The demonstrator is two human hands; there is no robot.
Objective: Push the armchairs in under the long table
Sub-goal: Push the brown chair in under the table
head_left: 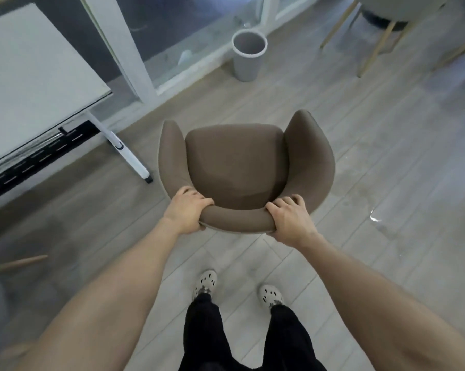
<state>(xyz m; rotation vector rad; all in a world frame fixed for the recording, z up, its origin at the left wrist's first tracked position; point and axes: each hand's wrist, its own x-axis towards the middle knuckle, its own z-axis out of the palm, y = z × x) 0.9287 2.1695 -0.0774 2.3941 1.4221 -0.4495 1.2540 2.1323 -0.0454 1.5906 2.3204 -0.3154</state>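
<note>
A brown upholstered armchair stands on the wooden floor right in front of me, its seat facing away. My left hand grips the left end of its curved backrest. My right hand grips the right end of the same backrest. The long white table fills the upper left, its white leg reaching down to the floor close to the chair's left armrest. The chair stands beside the table's corner, outside its top.
A grey waste bin stands by the glass wall ahead. Another chair with wooden legs is at the top right. A wooden chair leg pokes in at the left edge. My feet are just behind the armchair.
</note>
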